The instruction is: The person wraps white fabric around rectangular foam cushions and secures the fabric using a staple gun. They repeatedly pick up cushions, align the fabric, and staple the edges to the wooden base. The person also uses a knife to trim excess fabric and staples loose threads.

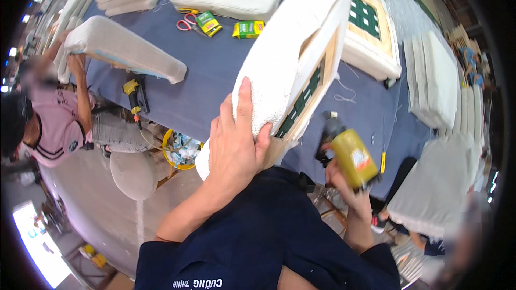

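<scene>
A white upholstered seat cushion (pixel 282 53) stands tilted on edge before me, its wooden frame and dark green webbing (pixel 302 99) facing right. My left hand (pixel 236 142) grips its near end, fingers over the white cover and thumb at the frame side. In my right hand (pixel 346 190) is a yellow and black staple gun (pixel 353 156), slightly blurred, held to the right of the cushion and apart from it. Its nose points away from me over the blue-grey table (pixel 215 72).
Red-handled scissors (pixel 186 22) and green-yellow packets (pixel 248 29) lie at the back. Another cushion (pixel 371 27) shows its webbing. At left a co-worker (pixel 59 121) handles a cushion (pixel 126 48) near another staple gun (pixel 131 94). A yellow bin (pixel 168 153) of scraps stands below the table edge.
</scene>
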Motion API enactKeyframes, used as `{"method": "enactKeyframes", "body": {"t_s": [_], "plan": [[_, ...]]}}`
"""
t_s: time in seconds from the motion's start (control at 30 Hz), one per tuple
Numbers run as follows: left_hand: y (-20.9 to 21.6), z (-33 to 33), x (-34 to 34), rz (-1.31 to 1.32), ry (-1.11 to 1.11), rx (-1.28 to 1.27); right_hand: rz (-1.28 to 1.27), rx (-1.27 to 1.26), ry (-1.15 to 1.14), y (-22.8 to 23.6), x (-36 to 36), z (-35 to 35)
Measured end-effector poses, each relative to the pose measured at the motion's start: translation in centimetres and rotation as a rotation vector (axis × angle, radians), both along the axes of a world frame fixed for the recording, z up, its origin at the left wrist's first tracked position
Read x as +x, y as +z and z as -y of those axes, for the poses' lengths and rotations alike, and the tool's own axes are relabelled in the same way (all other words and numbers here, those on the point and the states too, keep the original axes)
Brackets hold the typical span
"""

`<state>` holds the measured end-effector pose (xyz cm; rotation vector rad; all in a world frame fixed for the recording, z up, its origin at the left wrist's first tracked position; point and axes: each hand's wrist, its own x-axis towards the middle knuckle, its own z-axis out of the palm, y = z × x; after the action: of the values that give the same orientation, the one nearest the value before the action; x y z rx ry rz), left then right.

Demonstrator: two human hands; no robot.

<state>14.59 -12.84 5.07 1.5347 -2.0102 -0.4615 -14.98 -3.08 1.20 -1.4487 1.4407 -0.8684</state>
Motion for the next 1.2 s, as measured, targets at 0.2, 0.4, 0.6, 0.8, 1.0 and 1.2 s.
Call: {"method": "enactKeyframes", "body": {"t_s": [0.2, 0.4, 0.6, 0.8, 1.0, 1.2], "plan": [[-0.1, -0.3, -1.3, 0.017, -0.071, 0.014, 0.161, 0.35, 0.134, 7.4, 5.4, 0.3], [0.5, -1.6, -2.1, 0.04, -0.074, 0.058, 0.044, 0.183, 0.208, 4.8, 5.4, 0.0], [0.4, -2.1, -2.4, 0.077, -0.074, 0.03, 0.049, 0.125, 0.169, 1.7, 6.2, -0.7], [0.3, -2.3, -1.1, 0.048, -0.148, -0.036, 0.38, 0.061, -0.086, 2.7, 5.6, -0.5], [0.0, -1.2, -4.8, -0.203, -0.356, 0.07, -0.497, 0.208, -0.543, -9.8, -8.8, -5.4], [-4.9, 5.6, 1.0, -0.333, -0.429, -0.052, -0.716, 0.103, -0.954, -28.8, -15.5, -10.6]]}}
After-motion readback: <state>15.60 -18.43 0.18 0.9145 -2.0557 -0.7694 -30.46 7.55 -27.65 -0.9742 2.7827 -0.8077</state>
